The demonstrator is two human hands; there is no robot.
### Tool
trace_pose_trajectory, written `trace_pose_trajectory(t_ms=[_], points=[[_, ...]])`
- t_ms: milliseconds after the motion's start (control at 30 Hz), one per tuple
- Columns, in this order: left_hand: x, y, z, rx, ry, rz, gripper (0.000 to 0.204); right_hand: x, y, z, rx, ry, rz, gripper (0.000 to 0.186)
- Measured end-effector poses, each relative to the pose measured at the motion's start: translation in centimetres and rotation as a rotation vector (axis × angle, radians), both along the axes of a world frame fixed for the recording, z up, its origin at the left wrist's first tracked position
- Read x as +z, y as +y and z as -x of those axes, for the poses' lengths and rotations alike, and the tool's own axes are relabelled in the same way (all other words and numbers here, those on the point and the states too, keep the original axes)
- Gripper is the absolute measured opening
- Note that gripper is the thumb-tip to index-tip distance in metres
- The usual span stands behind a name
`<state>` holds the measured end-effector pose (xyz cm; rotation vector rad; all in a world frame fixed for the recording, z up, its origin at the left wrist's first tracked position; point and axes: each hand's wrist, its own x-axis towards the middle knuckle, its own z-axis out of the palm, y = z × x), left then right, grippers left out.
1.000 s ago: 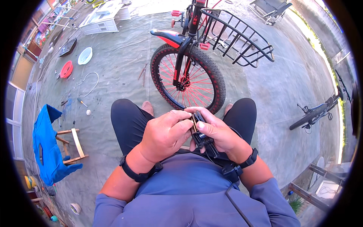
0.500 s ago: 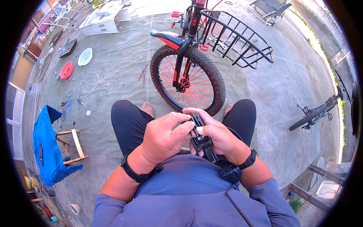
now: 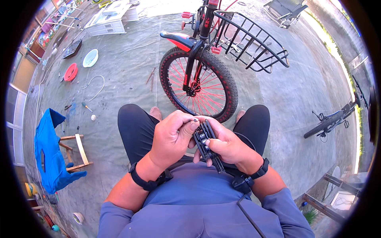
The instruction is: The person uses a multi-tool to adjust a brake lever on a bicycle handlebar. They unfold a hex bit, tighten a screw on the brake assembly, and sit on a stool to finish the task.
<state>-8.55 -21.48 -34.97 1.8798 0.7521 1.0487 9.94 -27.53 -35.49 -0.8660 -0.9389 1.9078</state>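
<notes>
My right hand [image 3: 222,142] is wrapped round a black slatted metal part [image 3: 206,144], held tilted in front of my belly. Long parallel bars with shiny metal pieces between them make up the part, whose exact kind I cannot tell. The right thumb presses on its face. Beside its upper end, my left hand [image 3: 172,137] is closed in a pinch, thumb against forefinger. A tiny dark tip shows between those fingers, too small to name. Just beyond my hands stands a bicycle's front wheel [image 3: 198,85] with red spokes, between my knees.
The bicycle carries a black wire basket [image 3: 254,43]. At left are a blue cloth [image 3: 51,154] over a wooden stool [image 3: 81,150], a screwdriver [image 3: 85,106], a red basin [image 3: 70,72] and a white basin [image 3: 90,58]. Another bicycle [image 3: 331,119] lies at right.
My left hand has pulled slightly left off the black part's face, its fingers now pinched near the upper end. More of the part's bars and shiny middle shows.
</notes>
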Motion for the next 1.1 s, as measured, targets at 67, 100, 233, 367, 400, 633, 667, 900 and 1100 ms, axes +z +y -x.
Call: trace_pose_trajectory(t_ms=[67, 100, 233, 367, 400, 633, 667, 900, 1100], points=[[-0.6, 0.2, -0.1, 0.031, -0.042, -0.071, 0.004, 0.1, 0.0, 0.2, -0.025, -0.019, -0.004, 0.070], [-0.8, 0.3, -0.2, 0.046, -0.062, -0.107, 0.005, 0.2, 0.0, 0.3, -0.042, -0.025, 0.000, 0.068], [-0.9, 0.7, 0.4, 0.054, -0.040, -0.147, 0.010, 0.4, 0.2, 0.2, -0.105, 0.006, 0.120, 0.058], [-0.7, 0.3, 0.1, 0.070, -0.068, -0.049, 0.011, 0.4, 0.3, 0.0, -0.147, 0.001, 0.115, 0.050], [-0.6, 0.1, -0.2, 0.093, -0.086, 0.027, 0.011, 0.4, 0.3, 0.0, -0.144, -0.013, 0.108, 0.049], [-0.7, 0.4, -0.3, 0.064, -0.060, -0.103, 0.015, 0.1, 0.2, 0.2, -0.169, -0.060, 0.085, 0.036], [-0.7, 0.4, -0.3, 0.060, -0.052, -0.124, 0.015, 0.1, 0.2, 0.3, -0.179, -0.058, 0.081, 0.034], [-1.2, 0.2, -0.4, 0.043, -0.031, -0.355, 0.023, -0.7, 0.3, 0.9, -0.240, -0.019, 0.098, 0.026], [-1.0, -0.2, -0.7, -0.067, 0.084, -0.556, 0.033, -0.4, 0.6, 0.7, -0.354, 0.047, 0.127, 0.027]])
